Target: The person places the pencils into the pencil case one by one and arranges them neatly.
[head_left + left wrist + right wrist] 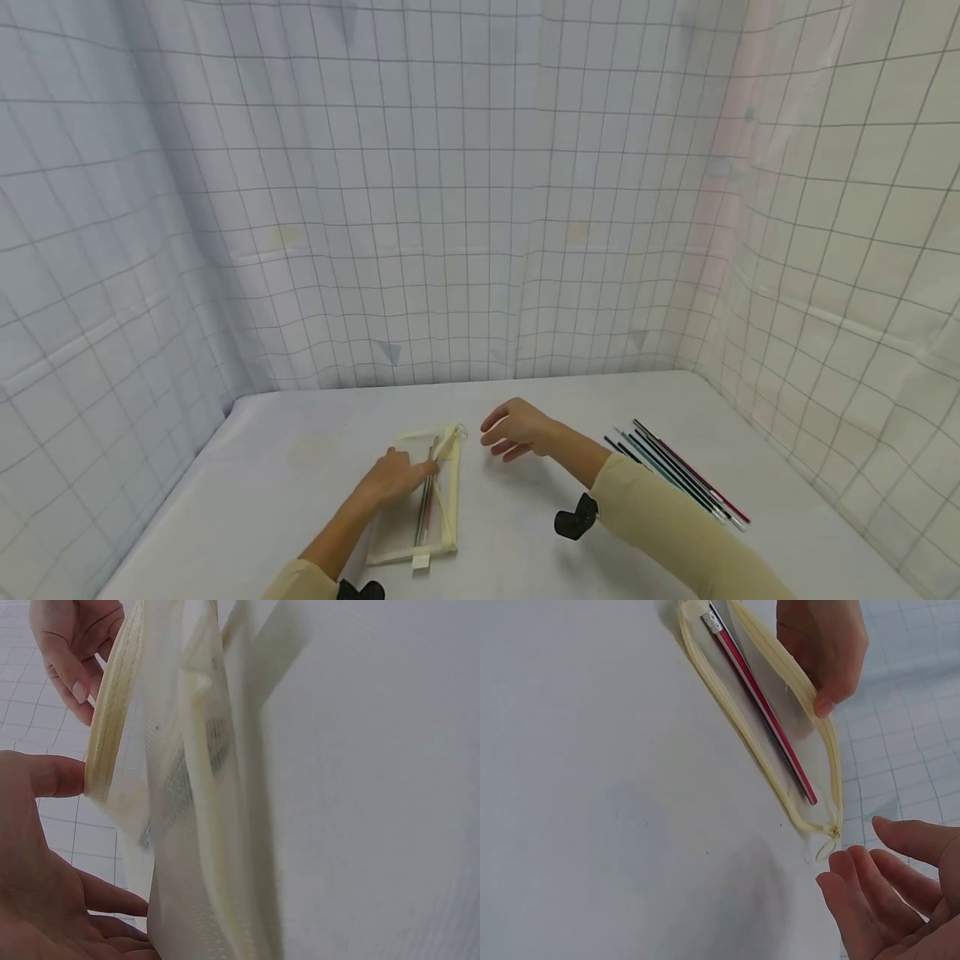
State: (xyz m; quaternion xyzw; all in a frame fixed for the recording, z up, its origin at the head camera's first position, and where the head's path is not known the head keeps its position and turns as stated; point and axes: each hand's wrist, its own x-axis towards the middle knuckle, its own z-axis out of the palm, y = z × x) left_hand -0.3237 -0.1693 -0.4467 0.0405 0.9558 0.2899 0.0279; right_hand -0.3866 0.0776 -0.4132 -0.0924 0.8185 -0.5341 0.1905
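Note:
A cream zippered mesh pencil pouch (pixel 453 518) lies on the table in front of me, its zipper side gaping. Inside it, a red-and-white striped pencil (pixel 771 724) with a silver end shows in the right wrist view. My left hand (pixel 393 477) holds the pouch from its left side. The thumb is against the zipper edge (pixel 112 712) and the other fingers lie along the mesh. My right hand (pixel 519 429) hovers just right of the pouch's far end, fingers loosely bent and holding nothing. Close to its fingertips hangs the looped zipper cord (pixel 826 847).
Several pencils (pixel 675 471), mostly dark with one red, lie in a loose bundle on the white table (pixel 300 467) at the right, beyond my right forearm. A small white tag (pixel 421 562) sticks out of the pouch's near end. Gridded white curtains (pixel 450 208) enclose the table.

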